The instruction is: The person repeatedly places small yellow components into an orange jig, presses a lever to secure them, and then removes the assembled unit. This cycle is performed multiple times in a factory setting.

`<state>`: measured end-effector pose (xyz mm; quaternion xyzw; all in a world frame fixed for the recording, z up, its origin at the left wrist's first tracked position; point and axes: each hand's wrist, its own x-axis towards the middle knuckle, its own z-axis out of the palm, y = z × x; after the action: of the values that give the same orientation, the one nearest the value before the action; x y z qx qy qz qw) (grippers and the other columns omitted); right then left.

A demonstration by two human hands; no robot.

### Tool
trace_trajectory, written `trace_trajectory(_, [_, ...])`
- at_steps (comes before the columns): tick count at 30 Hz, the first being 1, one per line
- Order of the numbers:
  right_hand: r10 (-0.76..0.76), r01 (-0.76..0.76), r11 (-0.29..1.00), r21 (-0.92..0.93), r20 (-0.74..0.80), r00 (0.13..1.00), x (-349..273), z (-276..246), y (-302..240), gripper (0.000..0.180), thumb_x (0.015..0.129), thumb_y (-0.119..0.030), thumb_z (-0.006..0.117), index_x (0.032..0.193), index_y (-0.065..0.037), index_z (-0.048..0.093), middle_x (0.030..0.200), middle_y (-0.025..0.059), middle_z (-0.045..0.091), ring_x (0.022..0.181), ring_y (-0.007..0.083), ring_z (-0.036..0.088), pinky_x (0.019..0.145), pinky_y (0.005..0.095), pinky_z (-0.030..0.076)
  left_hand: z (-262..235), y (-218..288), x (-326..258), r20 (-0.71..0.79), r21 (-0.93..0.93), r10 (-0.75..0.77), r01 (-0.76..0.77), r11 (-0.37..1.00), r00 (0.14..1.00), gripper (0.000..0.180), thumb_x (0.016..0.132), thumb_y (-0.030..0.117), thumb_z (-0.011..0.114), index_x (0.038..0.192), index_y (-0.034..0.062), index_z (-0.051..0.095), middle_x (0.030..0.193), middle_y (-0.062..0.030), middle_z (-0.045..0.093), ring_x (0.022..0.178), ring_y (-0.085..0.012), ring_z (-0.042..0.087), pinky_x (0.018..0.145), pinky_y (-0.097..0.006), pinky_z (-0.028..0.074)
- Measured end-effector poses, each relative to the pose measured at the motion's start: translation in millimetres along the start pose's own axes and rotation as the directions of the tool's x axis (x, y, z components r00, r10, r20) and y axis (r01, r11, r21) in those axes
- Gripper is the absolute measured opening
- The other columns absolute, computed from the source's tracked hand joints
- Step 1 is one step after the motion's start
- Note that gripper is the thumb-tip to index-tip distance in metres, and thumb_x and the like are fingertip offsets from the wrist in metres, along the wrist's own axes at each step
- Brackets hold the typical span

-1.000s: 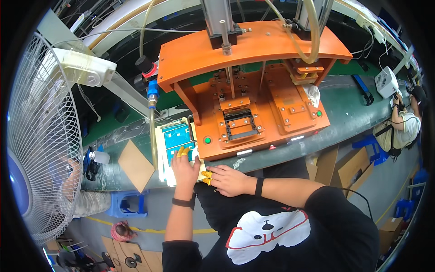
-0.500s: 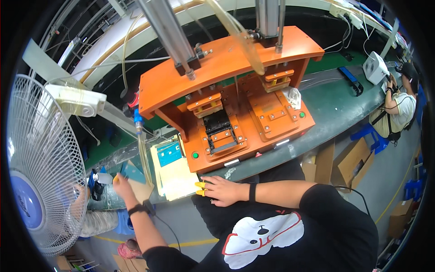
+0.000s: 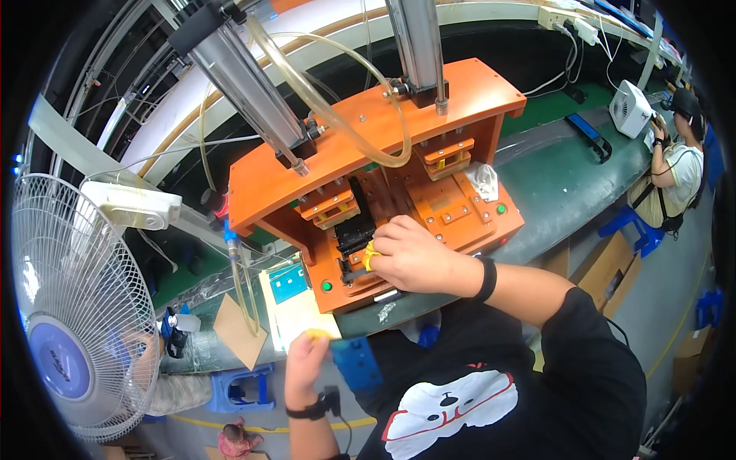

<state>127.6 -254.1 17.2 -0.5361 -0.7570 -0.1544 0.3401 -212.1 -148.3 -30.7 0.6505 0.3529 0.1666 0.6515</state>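
My left hand (image 3: 308, 362), a yellow finger cot on it, pinches the edge of a thin blue sheet (image 3: 357, 363) in front of the bench's near edge. My right hand (image 3: 414, 257) reaches into the left station of an orange two-station press (image 3: 376, 115). Its fingers, also with yellow cots, are closed at the near part of a black plastic frame (image 3: 354, 228); the fingertips are partly hidden. That frame lies in the left fixture, below a raised orange press head (image 3: 328, 205).
Pale yellow sheets with a blue card (image 3: 287, 282) lie left of the press, beside a brown board (image 3: 239, 331). A white cloth (image 3: 483, 182) sits at the right station. A large fan (image 3: 80, 307) stands far left; a person (image 3: 675, 161) sits far right.
My left hand has moved right and toward me from beside the brown board, carrying the blue sheet. My right hand has gone from the bench edge up to the black frame.
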Motion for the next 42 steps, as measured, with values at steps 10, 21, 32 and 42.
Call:
trace_trajectory(10, [0.515, -0.307, 0.697, 0.648, -0.154, 0.843, -98, -175, 0, 0.022, 0.091, -0.01, 0.071, 0.107, 0.005, 0.075, 0.099, 0.0169, 0.074, 0.086, 0.0266, 0.07, 0.079, 0.0353, 0.055, 38, 65, 164, 0.035, 0.41, 0.522, -0.489, 0.77, 0.852, 0.032, 0.101, 0.013, 0.068, 0.128, -0.0029, 0.064, 0.121, -0.0174, 0.069, 0.113, -0.0245, 0.068, 0.099, -0.035, 0.052])
trace_trajectory(21, [0.987, 0.249, 0.113, 0.962, -0.137, 0.08, -337, -152, 25, 0.028, 0.112, -0.027, 0.051, 0.13, -0.01, 0.063, 0.122, 0.0075, 0.072, 0.107, 0.027, 0.07, 0.095, 0.0435, 0.056, 12, 71, 277, 0.271, 0.956, 0.594, -0.281, -0.078, 0.757, 0.032, 0.096, 0.027, 0.067, 0.124, 0.0121, 0.069, 0.112, -0.0194, 0.073, 0.109, -0.042, 0.068, 0.09, -0.049, 0.055])
trace_trajectory(32, [0.997, 0.151, 0.057, 0.987, -0.047, -0.067, -336, -109, 171, 0.022, 0.107, -0.026, 0.062, 0.121, -0.01, 0.064, 0.12, 0.0081, 0.07, 0.111, 0.0265, 0.067, 0.101, 0.0413, 0.052, 14, 65, 268, 0.346, 0.935, 0.621, -0.315, -0.165, 0.703, 0.039, 0.097, 0.032, 0.068, 0.127, 0.0088, 0.066, 0.109, -0.02, 0.071, 0.1, -0.0419, 0.068, 0.085, -0.052, 0.054])
trace_trajectory(42, [0.977, -0.507, -0.211, 0.836, 0.177, -0.116, -198, -48, 355, 0.048, 0.106, -0.044, 0.059, 0.117, 0.003, 0.063, 0.098, 0.0161, 0.073, 0.075, 0.024, 0.075, 0.064, 0.034, 0.06, 25, 78, 214, 0.127, 0.875, 0.397, -0.291, 0.387, 0.909, 0.035, 0.102, 0.019, 0.064, 0.129, -0.0024, 0.066, 0.123, -0.0205, 0.071, 0.113, -0.0329, 0.067, 0.099, -0.041, 0.051])
